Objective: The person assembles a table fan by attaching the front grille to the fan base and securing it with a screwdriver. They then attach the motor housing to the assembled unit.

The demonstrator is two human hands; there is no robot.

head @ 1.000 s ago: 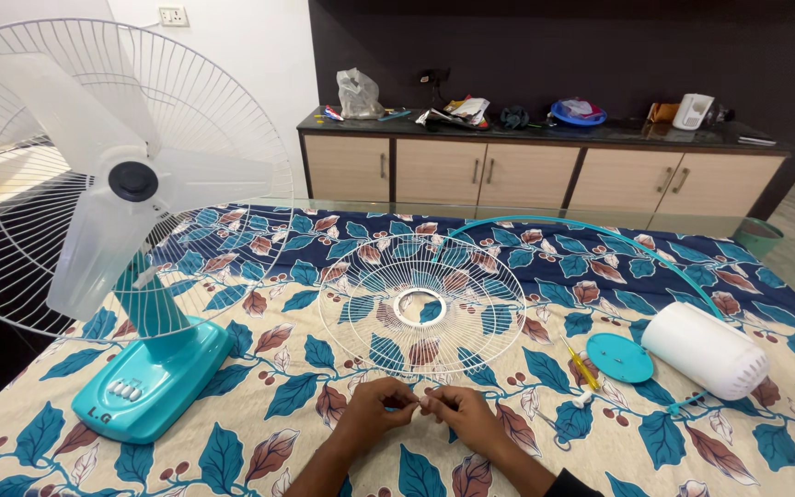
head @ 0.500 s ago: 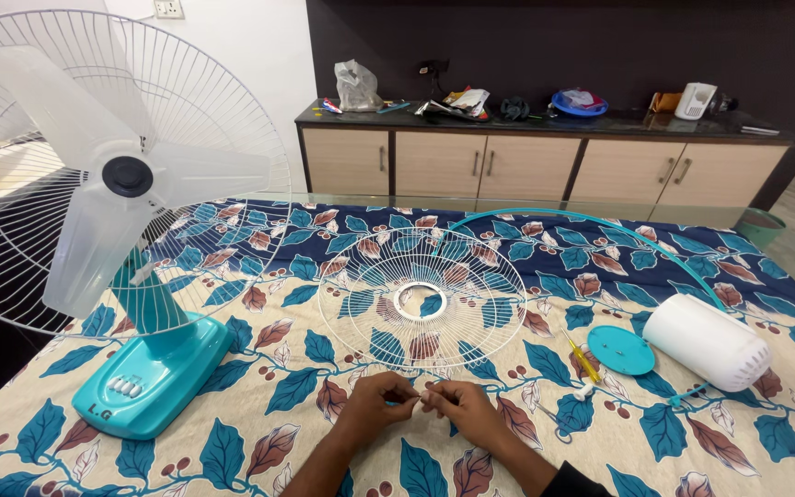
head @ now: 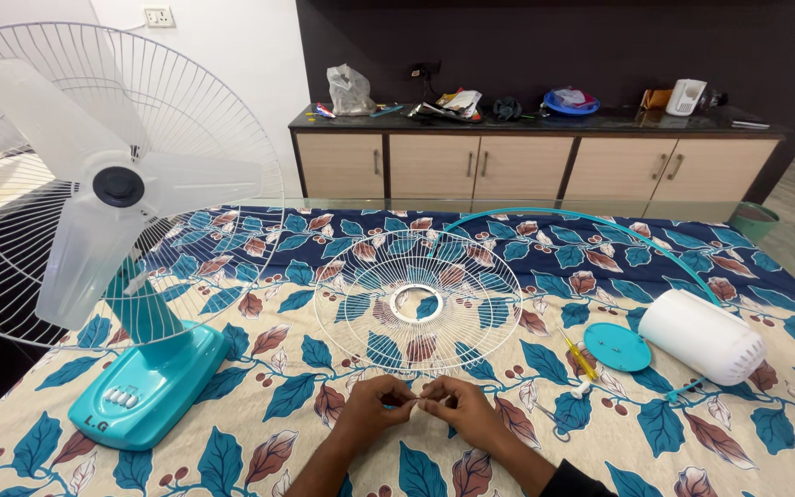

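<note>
Your hands rest on a cream tablecloth [head: 259, 433] printed with teal and rust-brown leaves; its far part turns navy blue with the same leaves. You face a white wire fan guard [head: 418, 304]. At your left stands a table fan [head: 117, 230] with a teal base, translucent white blades and white cage. At your right lie a white motor cover [head: 703, 336], a teal disc [head: 617, 346], a teal rim ring [head: 591, 230] and a yellow-handled screwdriver [head: 580, 357]. The cabinet [head: 526, 166] doors are beige under a black top.
</note>
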